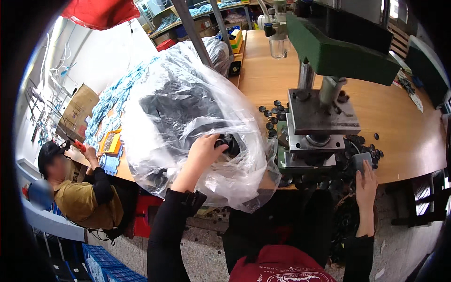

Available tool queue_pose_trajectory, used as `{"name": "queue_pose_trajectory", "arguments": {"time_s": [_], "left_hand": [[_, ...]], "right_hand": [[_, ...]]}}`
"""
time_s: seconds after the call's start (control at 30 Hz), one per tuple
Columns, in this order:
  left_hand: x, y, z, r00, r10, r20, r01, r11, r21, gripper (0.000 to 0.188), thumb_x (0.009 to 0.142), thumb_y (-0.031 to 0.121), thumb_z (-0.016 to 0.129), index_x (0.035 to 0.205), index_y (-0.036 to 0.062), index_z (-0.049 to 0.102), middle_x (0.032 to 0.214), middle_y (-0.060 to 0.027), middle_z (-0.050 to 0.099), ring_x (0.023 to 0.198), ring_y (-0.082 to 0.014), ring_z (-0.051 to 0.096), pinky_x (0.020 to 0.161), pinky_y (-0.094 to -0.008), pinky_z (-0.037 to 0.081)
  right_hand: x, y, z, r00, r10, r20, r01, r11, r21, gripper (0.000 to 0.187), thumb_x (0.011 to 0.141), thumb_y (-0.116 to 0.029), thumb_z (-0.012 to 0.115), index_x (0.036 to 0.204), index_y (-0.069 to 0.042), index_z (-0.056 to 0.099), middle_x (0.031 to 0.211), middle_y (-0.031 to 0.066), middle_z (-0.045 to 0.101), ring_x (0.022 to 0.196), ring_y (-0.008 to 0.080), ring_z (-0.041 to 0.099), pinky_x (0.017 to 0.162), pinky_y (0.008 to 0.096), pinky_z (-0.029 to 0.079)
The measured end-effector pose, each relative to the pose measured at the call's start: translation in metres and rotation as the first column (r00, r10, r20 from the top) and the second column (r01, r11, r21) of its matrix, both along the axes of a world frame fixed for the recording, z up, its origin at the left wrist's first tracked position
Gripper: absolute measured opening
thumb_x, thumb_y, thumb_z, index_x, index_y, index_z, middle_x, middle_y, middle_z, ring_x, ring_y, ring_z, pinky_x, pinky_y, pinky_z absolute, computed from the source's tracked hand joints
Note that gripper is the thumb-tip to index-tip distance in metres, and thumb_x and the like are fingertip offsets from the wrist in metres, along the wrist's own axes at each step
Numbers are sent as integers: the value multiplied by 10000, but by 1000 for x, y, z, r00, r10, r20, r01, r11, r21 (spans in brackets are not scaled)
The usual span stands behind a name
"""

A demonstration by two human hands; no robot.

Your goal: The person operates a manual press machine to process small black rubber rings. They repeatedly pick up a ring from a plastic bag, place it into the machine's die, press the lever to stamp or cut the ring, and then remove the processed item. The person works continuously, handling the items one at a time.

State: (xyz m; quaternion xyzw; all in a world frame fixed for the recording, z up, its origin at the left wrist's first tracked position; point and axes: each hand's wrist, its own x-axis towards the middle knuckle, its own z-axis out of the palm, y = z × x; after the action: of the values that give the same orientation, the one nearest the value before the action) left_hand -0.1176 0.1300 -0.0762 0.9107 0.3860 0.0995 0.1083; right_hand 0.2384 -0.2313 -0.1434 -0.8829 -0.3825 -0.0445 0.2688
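At the mouth of a large clear plastic bag (pixel 249 174), my left hand (pixel 203 154) has its thumb and fingers curved round a black part (pixel 221 142); the fingertips are partly hidden. More dark pieces show through the bag's film. On the right, my right hand (pixel 365 188) has its fingers on a flat grey block (pixel 363 160), with the thumb hidden. Many small round black discs (pixel 352 146) lie around that block. Between my hands stands a green press (pixel 338 51) with a steel die set (pixel 319 117); neither hand touches it.
A wooden table (pixel 263 70) carries the press and bag. More black discs (pixel 277 112) lie left of the die. A co-worker (pixel 89 202) sits at the left, holding a red tool (pixel 80 145). Light blue pieces (pixel 112 94) and a yellow tray (pixel 112 142) are beyond the co-worker.
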Motion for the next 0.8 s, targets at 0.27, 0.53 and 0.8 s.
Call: {"name": "queue_pose_trajectory", "arguments": {"time_s": [0.27,0.53,0.8], "left_hand": [[16,-14,-11,975,140,-171,-106,975,195,493,734,193,744,1182,54,593,1117,-218,601,987,-382,601,847,-438,497],[13,-81,85,688,281,669,410,610,-678,535,743,-17,761,1215,-31,511,1089,-94,616,1008,-137,618,878,-280,516],[92,-127,79,633,259,730,480,608,-632,567,771,-13,749,1272,-42,484,1119,-105,640,1009,-149,621,918,-278,486]], "right_hand": [[-58,30,67,965,116,234,-202,900,386,245,874,-158,668,1095,-54,648,1113,97,622,1073,267,558,933,382,401],[-83,130,119,967,250,-54,-201,874,442,483,753,-353,787,1105,-70,616,1100,116,596,1049,311,540,928,417,397],[-83,127,92,979,168,117,-203,863,463,549,735,-350,787,1178,-81,607,1155,107,519,1143,315,459,978,428,334]]}}
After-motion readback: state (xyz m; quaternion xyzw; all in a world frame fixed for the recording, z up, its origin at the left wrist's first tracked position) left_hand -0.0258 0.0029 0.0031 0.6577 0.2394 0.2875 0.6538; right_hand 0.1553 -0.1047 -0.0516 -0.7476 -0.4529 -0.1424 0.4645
